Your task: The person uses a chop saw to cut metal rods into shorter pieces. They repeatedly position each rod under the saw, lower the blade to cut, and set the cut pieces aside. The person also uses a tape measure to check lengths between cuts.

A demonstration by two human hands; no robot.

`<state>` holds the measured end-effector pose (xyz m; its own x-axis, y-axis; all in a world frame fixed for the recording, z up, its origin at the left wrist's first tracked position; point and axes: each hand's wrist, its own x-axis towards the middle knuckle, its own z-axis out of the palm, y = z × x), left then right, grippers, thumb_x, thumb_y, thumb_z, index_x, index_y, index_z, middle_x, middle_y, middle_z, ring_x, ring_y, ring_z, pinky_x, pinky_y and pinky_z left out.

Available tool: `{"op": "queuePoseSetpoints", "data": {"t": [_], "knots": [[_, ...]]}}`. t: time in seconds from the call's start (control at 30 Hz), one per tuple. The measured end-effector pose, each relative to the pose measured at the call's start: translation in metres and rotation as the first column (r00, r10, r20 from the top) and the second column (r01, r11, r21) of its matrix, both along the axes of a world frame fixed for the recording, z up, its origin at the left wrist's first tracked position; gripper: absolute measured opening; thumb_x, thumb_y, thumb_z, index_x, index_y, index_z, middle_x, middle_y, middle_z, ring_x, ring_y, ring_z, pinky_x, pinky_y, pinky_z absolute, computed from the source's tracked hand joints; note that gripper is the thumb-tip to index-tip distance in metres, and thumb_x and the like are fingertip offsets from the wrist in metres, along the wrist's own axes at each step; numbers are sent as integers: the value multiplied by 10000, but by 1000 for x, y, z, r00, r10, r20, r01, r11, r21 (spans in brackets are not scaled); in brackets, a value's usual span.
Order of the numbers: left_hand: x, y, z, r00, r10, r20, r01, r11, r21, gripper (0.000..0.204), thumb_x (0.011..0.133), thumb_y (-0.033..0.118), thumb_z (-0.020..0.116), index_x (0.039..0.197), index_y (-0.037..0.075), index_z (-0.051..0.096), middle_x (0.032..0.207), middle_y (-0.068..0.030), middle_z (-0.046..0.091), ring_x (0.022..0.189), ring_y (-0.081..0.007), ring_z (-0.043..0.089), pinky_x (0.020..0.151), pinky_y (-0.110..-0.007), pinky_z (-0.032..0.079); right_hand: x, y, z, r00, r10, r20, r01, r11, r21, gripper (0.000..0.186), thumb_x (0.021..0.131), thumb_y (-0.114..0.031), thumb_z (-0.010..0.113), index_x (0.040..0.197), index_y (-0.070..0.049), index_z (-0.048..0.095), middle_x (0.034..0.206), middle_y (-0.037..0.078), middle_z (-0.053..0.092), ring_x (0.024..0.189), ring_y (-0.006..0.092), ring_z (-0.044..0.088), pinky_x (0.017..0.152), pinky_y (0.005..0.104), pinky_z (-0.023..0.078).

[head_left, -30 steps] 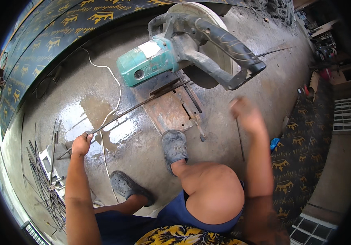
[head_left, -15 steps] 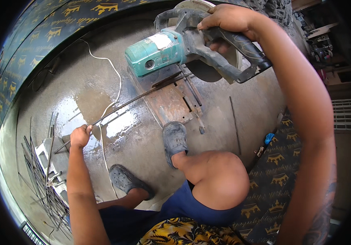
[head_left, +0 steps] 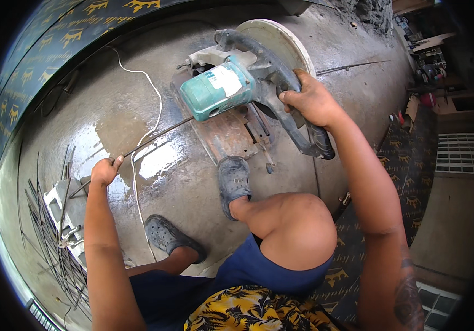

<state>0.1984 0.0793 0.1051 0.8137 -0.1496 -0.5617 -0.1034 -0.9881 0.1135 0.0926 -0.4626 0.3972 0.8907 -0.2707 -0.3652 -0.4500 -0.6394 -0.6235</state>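
Observation:
My right hand [head_left: 311, 100] is wrapped round the black handle of a chop saw with a teal motor [head_left: 215, 91]. The saw head is tilted low over its rusty metal base [head_left: 226, 135], and its round pale guard [head_left: 284, 41] faces away from me. Fingers closed, my left hand [head_left: 105, 171] grips a long thin steel rebar [head_left: 162, 134]. From that hand the bar runs up and right onto the base, where the motor covers its far part. The saw head hides where blade and bar stand to each other.
At the left, several loose rods [head_left: 46, 237] lie by a pale block-like object [head_left: 60, 207]. A white cord [head_left: 151, 88] crosses the wet floor. My dark clog [head_left: 234, 179] is against the saw base. Printed dark panels [head_left: 402, 165] lie at the right.
The saw head has swung down toward its base, and my right hand has come down with the handle. My left hand still grips the rebar in nearly the same place.

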Motion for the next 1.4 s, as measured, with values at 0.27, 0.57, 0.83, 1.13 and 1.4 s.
{"op": "queuePoseSetpoints", "data": {"t": [0.27,0.57,0.83,1.13,1.4], "knots": [[0,-14,-1,998,36,-52,-32,997,76,815,997,741,340,1072,54,771,1115,-212,739,1114,-378,684,986,-507,509,-13,-5,-9,980,107,168,-110,994,10,495,892,-174,644,1337,25,558,894,72,647,705,160,592,657,330,501],[5,-17,16,1000,18,-2,-18,1000,-6,821,978,773,333,1043,90,783,1087,-181,752,1082,-368,692,949,-487,526,-10,5,-6,991,-92,96,87,995,50,642,879,-109,634,1445,104,418,881,61,618,662,130,572,622,280,491],[9,-14,3,999,-27,25,27,1000,15,761,994,729,381,1073,83,776,1090,-219,741,1072,-381,692,951,-482,521,-16,-8,-24,995,-30,92,38,996,-86,619,872,-173,662,1399,81,461,828,126,664,659,192,652,627,351,536],[-4,-8,-6,990,0,142,17,994,-112,546,1030,561,486,1092,64,705,1065,-225,730,1029,-425,677,910,-516,513,-18,-1,-26,994,-99,54,105,987,-123,615,877,-155,660,1406,78,450,867,132,668,661,176,636,611,344,531],[-11,-1,-25,980,-35,196,61,990,-128,458,1063,481,449,1100,78,662,1074,-203,717,1040,-413,669,919,-553,481,-21,-11,-35,996,-52,68,62,988,-145,643,874,-216,650,1443,16,459,1107,239,638,1008,335,621,880,407,489]]}}
